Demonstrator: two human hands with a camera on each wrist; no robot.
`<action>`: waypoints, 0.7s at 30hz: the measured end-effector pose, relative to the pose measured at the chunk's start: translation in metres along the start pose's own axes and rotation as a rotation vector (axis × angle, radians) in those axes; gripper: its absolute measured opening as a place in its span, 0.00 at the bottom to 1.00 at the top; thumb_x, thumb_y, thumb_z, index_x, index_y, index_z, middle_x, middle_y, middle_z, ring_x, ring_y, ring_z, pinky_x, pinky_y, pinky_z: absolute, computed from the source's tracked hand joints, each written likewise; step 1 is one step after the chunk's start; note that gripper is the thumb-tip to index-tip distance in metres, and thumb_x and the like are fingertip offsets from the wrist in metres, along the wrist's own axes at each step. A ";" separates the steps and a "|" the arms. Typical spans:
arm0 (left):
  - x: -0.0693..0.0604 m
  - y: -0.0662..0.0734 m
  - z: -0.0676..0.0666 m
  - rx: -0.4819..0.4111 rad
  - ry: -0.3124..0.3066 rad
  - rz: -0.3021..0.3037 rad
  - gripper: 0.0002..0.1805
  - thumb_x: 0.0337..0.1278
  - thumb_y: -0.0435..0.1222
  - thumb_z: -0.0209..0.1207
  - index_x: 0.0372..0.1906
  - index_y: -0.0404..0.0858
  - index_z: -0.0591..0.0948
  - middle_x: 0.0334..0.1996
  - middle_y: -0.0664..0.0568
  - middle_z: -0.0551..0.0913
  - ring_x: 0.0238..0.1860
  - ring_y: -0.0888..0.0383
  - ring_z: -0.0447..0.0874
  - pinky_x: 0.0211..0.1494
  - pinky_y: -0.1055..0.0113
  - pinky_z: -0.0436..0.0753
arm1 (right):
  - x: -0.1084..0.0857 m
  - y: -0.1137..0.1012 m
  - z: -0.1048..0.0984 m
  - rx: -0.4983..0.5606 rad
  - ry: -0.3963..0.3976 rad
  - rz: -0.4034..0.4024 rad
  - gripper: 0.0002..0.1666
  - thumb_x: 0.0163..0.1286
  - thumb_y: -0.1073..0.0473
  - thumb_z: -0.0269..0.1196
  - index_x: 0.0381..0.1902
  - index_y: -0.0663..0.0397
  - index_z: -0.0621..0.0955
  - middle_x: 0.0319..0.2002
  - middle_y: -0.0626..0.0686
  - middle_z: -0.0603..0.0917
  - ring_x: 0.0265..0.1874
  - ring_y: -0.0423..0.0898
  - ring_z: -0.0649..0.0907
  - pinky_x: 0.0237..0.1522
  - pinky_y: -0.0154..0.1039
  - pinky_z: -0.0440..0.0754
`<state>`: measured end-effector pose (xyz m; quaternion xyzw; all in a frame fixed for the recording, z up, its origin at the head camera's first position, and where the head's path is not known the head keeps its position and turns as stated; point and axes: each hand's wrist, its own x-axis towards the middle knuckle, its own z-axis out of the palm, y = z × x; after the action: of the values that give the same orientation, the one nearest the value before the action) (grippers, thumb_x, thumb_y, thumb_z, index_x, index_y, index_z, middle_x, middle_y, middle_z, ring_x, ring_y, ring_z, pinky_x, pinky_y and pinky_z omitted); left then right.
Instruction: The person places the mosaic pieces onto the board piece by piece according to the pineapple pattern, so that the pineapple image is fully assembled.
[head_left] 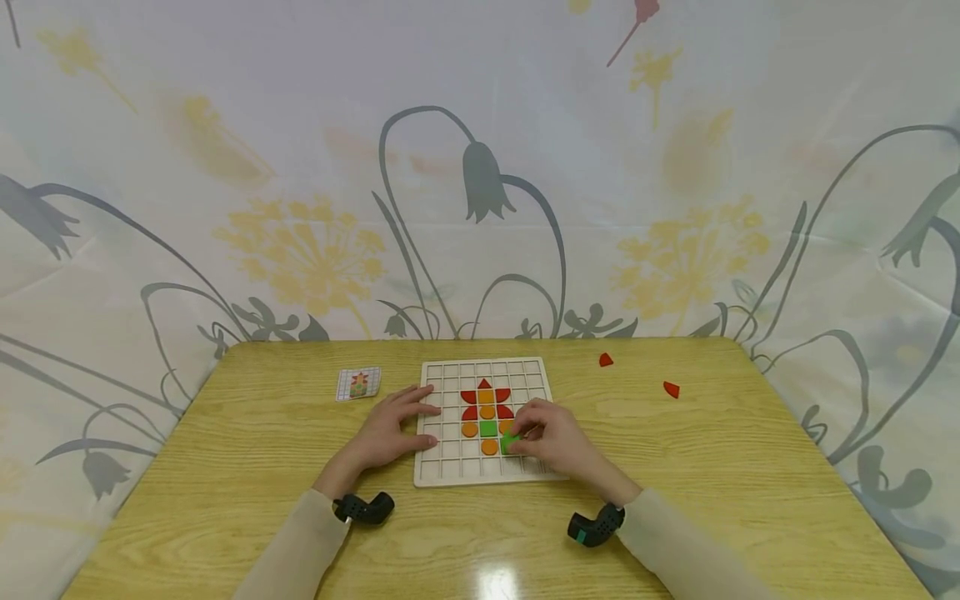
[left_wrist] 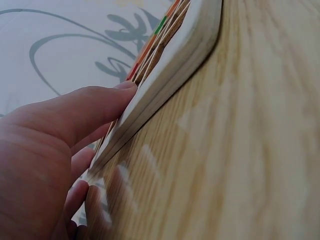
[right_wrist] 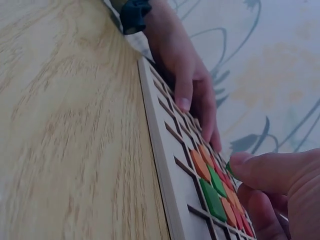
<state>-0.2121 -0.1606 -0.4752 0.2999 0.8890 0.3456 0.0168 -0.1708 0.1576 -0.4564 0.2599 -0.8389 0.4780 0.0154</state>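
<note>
A white gridded board (head_left: 450,475) lies on the table, with red, orange and green pieces set in its cells. My left hand (head_left: 392,427) rests at the board's left edge, fingers spread; in the left wrist view its thumb (left_wrist: 107,102) touches the rim. Over the board's right half, my right hand (head_left: 555,435) pinches a small green piece (right_wrist: 228,168), mostly hidden by the fingertips. Just below those fingers a green square piece (right_wrist: 212,200) sits in a cell beside an orange round piece (head_left: 489,447). Another green square (head_left: 488,427) lies in the middle column.
A small pattern card (head_left: 358,383) lies left of the board. Two red quarter-round pieces, one nearer the back (head_left: 606,360) and one further right (head_left: 672,389), lie on the wooden table (head_left: 420,550). A flower-printed cloth (head_left: 480,275) hangs behind the table.
</note>
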 end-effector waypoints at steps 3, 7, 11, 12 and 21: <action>0.000 0.001 0.000 -0.001 -0.003 0.001 0.24 0.58 0.46 0.68 0.58 0.42 0.84 0.73 0.46 0.66 0.75 0.40 0.55 0.70 0.34 0.55 | 0.005 -0.004 0.009 -0.005 -0.007 -0.015 0.07 0.57 0.65 0.76 0.32 0.53 0.86 0.38 0.46 0.80 0.34 0.41 0.82 0.37 0.34 0.83; 0.000 0.001 -0.001 -0.010 -0.005 -0.002 0.24 0.58 0.46 0.68 0.58 0.42 0.84 0.73 0.46 0.66 0.75 0.39 0.54 0.70 0.33 0.55 | 0.011 -0.008 0.020 -0.011 -0.050 -0.058 0.07 0.58 0.68 0.73 0.34 0.54 0.87 0.40 0.47 0.80 0.34 0.40 0.82 0.37 0.34 0.84; -0.001 0.002 -0.001 -0.016 -0.005 -0.013 0.24 0.58 0.46 0.68 0.58 0.43 0.84 0.73 0.47 0.66 0.75 0.40 0.54 0.69 0.33 0.55 | 0.015 -0.009 0.029 -0.047 -0.065 -0.107 0.08 0.58 0.70 0.72 0.34 0.54 0.87 0.40 0.47 0.80 0.32 0.38 0.81 0.35 0.32 0.83; -0.001 0.002 -0.001 -0.016 -0.005 -0.014 0.24 0.59 0.46 0.68 0.58 0.43 0.84 0.74 0.47 0.65 0.75 0.40 0.54 0.69 0.33 0.55 | 0.016 -0.010 0.031 -0.062 -0.061 -0.118 0.08 0.58 0.70 0.72 0.34 0.54 0.88 0.39 0.46 0.80 0.32 0.38 0.80 0.34 0.32 0.83; -0.001 0.002 -0.002 -0.017 0.002 -0.007 0.23 0.59 0.46 0.68 0.58 0.43 0.84 0.73 0.47 0.66 0.75 0.40 0.55 0.69 0.33 0.56 | 0.020 -0.010 0.040 -0.129 -0.094 -0.102 0.06 0.60 0.65 0.73 0.34 0.52 0.87 0.36 0.43 0.79 0.31 0.38 0.77 0.32 0.32 0.79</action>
<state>-0.2106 -0.1606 -0.4725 0.2960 0.8871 0.3536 0.0196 -0.1746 0.1127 -0.4652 0.3228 -0.8533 0.4090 0.0171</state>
